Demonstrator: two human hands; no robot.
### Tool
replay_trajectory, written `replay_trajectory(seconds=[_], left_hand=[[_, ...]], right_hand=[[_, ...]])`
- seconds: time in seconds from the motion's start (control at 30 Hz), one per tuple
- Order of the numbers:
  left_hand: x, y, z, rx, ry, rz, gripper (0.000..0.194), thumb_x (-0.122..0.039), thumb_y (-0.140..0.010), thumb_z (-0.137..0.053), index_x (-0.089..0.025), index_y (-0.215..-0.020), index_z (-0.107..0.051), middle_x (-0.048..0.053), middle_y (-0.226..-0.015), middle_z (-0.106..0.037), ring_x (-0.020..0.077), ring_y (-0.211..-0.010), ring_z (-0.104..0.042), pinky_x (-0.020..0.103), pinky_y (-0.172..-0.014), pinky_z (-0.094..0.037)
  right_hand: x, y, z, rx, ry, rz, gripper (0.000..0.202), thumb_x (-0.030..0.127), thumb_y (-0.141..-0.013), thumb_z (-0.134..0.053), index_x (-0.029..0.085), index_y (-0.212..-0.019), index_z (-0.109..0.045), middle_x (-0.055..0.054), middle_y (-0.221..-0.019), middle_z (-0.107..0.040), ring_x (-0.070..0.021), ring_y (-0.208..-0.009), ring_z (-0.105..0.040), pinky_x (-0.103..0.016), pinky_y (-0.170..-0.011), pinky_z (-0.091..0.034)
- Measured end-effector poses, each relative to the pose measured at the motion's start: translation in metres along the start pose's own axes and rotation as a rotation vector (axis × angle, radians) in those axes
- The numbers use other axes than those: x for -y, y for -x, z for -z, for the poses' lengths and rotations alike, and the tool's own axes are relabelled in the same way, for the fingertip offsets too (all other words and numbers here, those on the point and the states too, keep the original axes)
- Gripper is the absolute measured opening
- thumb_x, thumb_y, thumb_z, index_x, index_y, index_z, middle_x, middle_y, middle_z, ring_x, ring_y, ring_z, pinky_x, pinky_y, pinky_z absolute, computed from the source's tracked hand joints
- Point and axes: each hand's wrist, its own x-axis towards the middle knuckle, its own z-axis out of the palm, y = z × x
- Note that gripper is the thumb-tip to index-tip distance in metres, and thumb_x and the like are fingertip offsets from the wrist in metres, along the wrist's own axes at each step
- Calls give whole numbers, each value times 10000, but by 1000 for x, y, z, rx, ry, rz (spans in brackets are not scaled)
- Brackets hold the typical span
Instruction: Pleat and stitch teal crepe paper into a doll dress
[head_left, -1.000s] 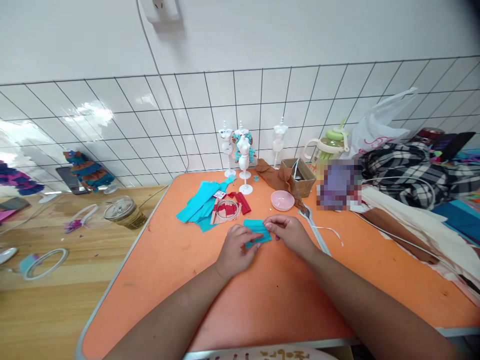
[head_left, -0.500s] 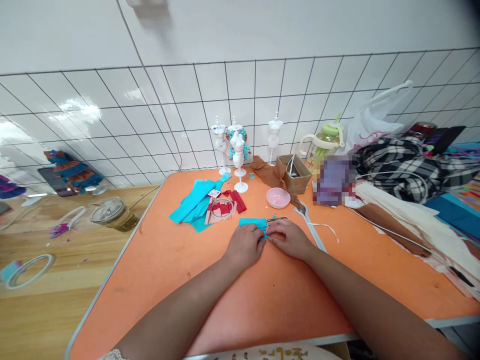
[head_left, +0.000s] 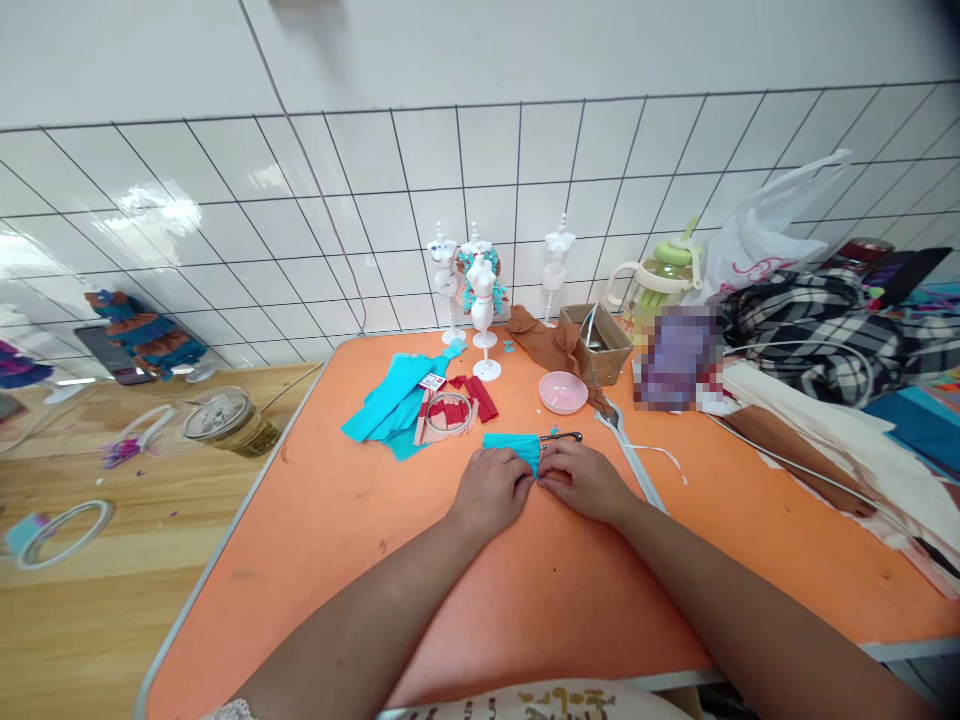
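Head view: the left hand and right hand pinch a folded turquoise cloth at its near edge, fingertips close together, the cloth lying on the orange worktop. Just beyond the right hand lies a small dark tool; farther out, a pink bowl and white dress forms.

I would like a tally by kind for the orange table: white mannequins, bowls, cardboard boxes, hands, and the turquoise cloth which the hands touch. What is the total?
White mannequins: 4
Pink bowl: 1
Cardboard box: 1
Hands: 2
Touched turquoise cloth: 1
Total: 9
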Motion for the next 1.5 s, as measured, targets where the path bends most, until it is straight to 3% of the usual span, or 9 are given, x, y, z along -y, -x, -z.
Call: replay_trajectory(seconds=[0.4, 0.67, 0.93, 1.37, 1.5], left_hand=[[-3, 2, 0, -19, -47, -36, 183, -308, -880, -515, -229, -895, -679, 43, -840, -665, 195, -839, -584, 354, -790, -374], [-5, 2, 2, -32, -77, -43, 228, -296, -901, -476, -240, -855, -692, 25, -813, -678, 176, -785, -580, 363, -793, -356], [-4, 2, 1, -42, -40, -22, 189, -286, -882, -507, -235, -869, -689, 23, -830, -703, 176, -809, -594, 369, -847, -356], [-1, 2, 0, -93, 7, -10, 159, -293, -871, -542, -241, -910, -687, 26, -851, -706, 187, -841, -603, 355, -837, -380], [0, 3, 1, -120, 0, -42, 205, -311, -898, -506, -239, -884, -697, 24, -829, -708, 175, -826, -598, 355, -838, -368]], right_hand=[[7, -1, -2, 79, 179, -38, 211, 250, -903, -481, 226, -887, -690, -37, -981, -665, -162, -889, -605, -258, -694, -444], [-4, 7, -3, 35, 17, -4, 259, 217, -884, -492, 303, -988, -713, 9, -1028, -682, -142, -916, -626, -274, -783, -493], [0, 7, -2, -24, -38, -83, 233, 202, -840, -526, 282, -951, -715, 3, -1023, -686, -152, -904, -633, -287, -798, -506], [2, 5, -3, -4, -174, -99, 199, 210, -810, -555, 255, -913, -719, -22, -994, -690, -176, -913, -625, -321, -834, -495], [3, 3, -1, 16, -332, -209, 189, 262, -811, -563, 238, -893, -731, -29, -972, -703, -187, -913, -634, -329, -831, -499]])
